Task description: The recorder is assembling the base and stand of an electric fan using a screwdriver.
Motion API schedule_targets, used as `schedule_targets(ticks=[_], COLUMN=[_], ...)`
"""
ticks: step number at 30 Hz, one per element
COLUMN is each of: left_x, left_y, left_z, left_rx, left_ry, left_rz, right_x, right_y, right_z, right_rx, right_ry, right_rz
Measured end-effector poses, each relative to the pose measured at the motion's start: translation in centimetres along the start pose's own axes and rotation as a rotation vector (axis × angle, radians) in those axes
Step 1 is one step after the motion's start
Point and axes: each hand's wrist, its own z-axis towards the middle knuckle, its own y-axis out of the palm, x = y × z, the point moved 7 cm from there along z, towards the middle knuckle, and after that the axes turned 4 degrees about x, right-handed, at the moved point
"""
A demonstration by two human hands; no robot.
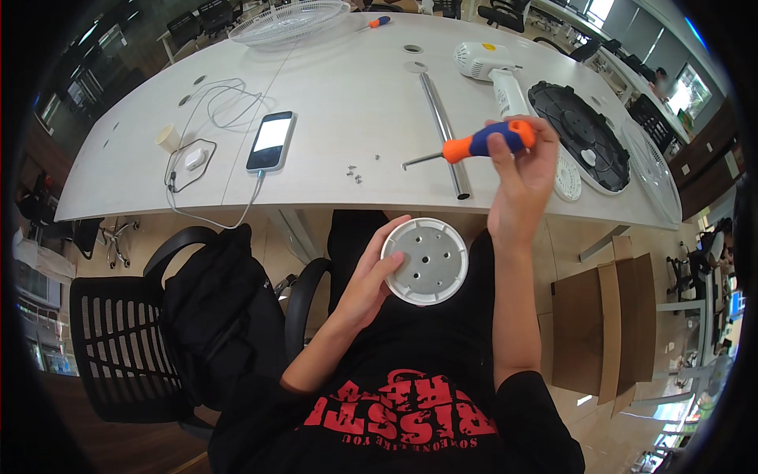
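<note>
My left hand (371,272) is closed on the edge of a round white part (430,276) with a grey, holed metal plate in it, above my lap. The thumb presses on its face. Up and to the right, my right hand (525,174) grips an orange-and-blue screwdriver (482,144) by its handle. Its shaft points left over the table; a tiny piece seems to sit at the tip, too small to make out. Several small screws (354,171) lie on the table near its front edge. Behind the shaft lies a shiny metal tube (444,130).
On the white table (339,95) are a white fan motor housing (483,62), a black oval base (580,130), a clear fan part (651,170), a fan grille (288,24), another screwdriver (380,21) and a cabled phone (271,142). A cardboard box (580,332) stands right, a chair (118,347) left.
</note>
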Motion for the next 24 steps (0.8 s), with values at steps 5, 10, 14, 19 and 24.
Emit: schedule_targets(ticks=[5, 10, 14, 19, 24], left_x=[0.6, 0.7, 0.7, 1.3, 1.3], left_y=[0.2, 0.0, 0.0, 0.2, -0.5], left_z=[-0.1, -0.2, -0.1, -0.3, 0.0], left_rx=[0.032, 0.022, 0.003, 0.034, 0.019], left_ry=[0.023, 0.022, 0.063, 0.055, 0.099], left_rz=[-0.002, -0.011, -0.046, 0.056, 0.164], right_x=[-4.6, -6.9, -7.7, -8.0, -7.9], right_y=[-0.4, -0.7, -0.4, -1.0, -1.7], right_z=[-1.5, -2.9, -3.7, -3.7, -3.8], right_rx=[-0.037, -0.128, -0.144, -0.184, -0.191], right_ry=[-0.079, -0.081, -0.044, -0.073, -0.058], right_rz=[0.008, -0.060, -0.053, -0.091, -0.072])
